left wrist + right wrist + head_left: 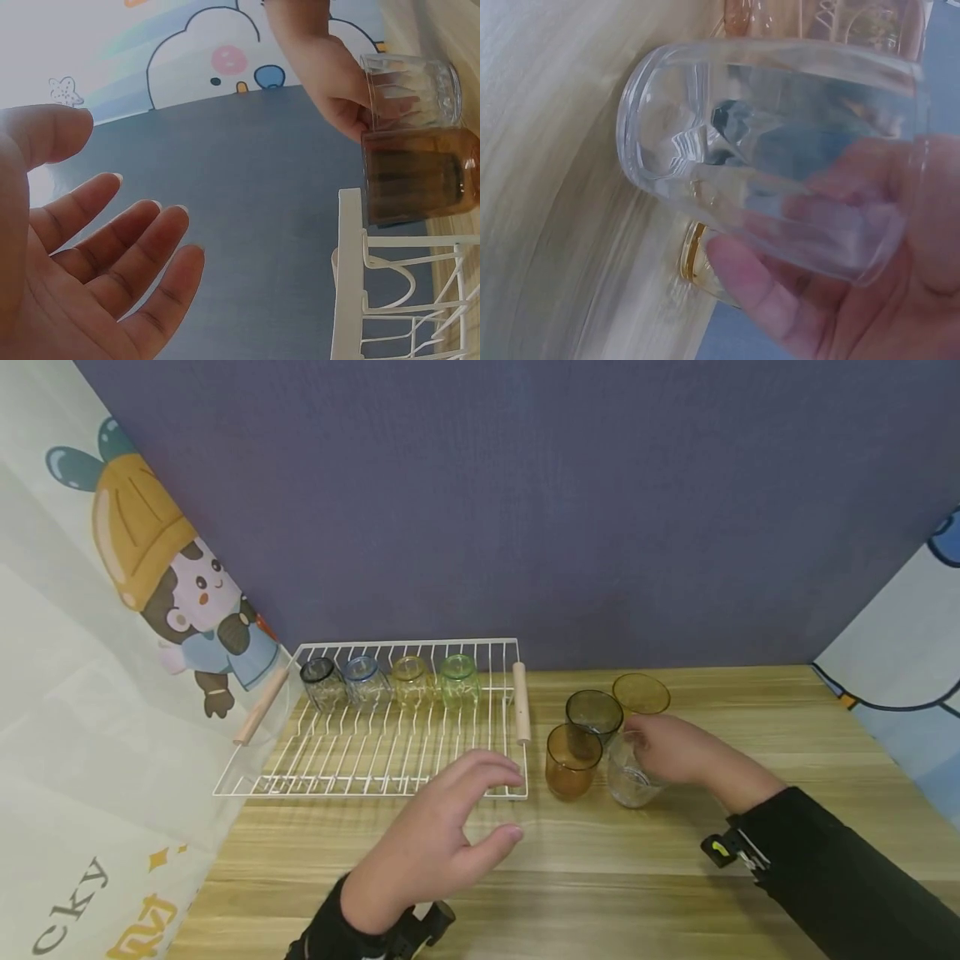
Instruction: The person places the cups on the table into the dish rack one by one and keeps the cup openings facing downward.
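With its fingers at the rim and side, my right hand (667,752) grips a clear drinking glass (630,781), which fills most of the right wrist view. Whether its base touches the table I cannot tell. Close by stand an amber-brown glass (570,772), a dark grey glass (594,714) and a yellow glass (641,692), partly hidden behind the hand. My left hand (438,835) hovers near the front right of a white wire rack (360,795), fingers loosely bent and thumb apart, holding nothing. Its palm shows in the left wrist view.
Along the rack's back row stand several upside-down glasses: dark grey (322,685), blue (367,683), yellow (412,682) and green (459,681). The rack has wooden handles (521,702) at both ends. A dark blue wall (525,510) rises behind the wooden table (570,893).
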The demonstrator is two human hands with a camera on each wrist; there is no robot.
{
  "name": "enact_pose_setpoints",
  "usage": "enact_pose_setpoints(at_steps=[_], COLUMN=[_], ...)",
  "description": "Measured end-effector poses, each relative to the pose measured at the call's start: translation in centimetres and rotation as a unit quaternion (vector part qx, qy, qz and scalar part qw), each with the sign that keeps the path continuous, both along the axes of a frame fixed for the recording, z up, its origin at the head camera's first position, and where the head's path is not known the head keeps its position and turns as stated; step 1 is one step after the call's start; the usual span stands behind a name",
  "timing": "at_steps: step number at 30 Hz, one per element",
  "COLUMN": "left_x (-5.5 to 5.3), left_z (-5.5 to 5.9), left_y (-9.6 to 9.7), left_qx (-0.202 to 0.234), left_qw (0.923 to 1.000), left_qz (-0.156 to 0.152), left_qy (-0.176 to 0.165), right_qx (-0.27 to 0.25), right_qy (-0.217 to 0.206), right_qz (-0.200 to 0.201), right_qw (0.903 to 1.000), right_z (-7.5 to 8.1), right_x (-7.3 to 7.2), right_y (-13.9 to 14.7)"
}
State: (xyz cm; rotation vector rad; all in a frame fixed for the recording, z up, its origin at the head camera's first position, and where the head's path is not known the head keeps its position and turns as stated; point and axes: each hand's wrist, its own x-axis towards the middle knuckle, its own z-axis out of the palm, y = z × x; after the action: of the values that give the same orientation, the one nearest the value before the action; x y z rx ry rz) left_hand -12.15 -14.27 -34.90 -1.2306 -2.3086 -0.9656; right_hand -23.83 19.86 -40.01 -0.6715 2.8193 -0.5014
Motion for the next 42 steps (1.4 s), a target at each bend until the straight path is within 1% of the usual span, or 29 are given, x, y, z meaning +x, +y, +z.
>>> enact_pose_setpoints(at_steps=[5,12,16,20,27,30,37,42], left_x=[-0.05,0.04,0.1,0.06,0.02,0.05,0.02,-0.2], left_z=[0.01,0.05,0.02,-0.08,-0.2,-0.25,-0.43,-0.65], left_y=[-0.04,-0.2,-0.17,-0.1,-0.08,-0.07,0.1,0.49], left_qx=[0.01,0.021,0.021,0.017,0.012,0.01,0.005,-0.011], left_qw=[0.9999,0.9986,0.9981,0.9982,0.9987,0.9989,0.9991,0.9991], left_qz=[-0.005,-0.014,-0.015,-0.013,-0.01,-0.008,-0.008,-0.012], left_qy=[-0.007,-0.047,-0.056,-0.055,-0.049,-0.044,-0.042,-0.039], right_qx=[0.008,0.012,0.013,0.019,0.052,0.054,0.076,0.078], right_qy=[-0.011,-0.019,-0.012,-0.015,-0.024,-0.024,0.011,0.009], right_qz=[-0.006,-0.01,-0.007,-0.004,-0.014,-0.01,0.004,0.005], right_qw=[0.9999,0.9997,0.9998,0.9997,0.9983,0.9982,0.997,0.9969], right_z=[-0.12,-0.22,-0.19,-0.08,0.53,0.68,0.1,0.2], right_x=[-0.13,-0.23,-0.21,-0.04,0.13,0.19,0.22,0.49], right_y=[-0.06,-0.29,-0.36,-0.28,-0.19,-0.42,-0.8,-0.14])
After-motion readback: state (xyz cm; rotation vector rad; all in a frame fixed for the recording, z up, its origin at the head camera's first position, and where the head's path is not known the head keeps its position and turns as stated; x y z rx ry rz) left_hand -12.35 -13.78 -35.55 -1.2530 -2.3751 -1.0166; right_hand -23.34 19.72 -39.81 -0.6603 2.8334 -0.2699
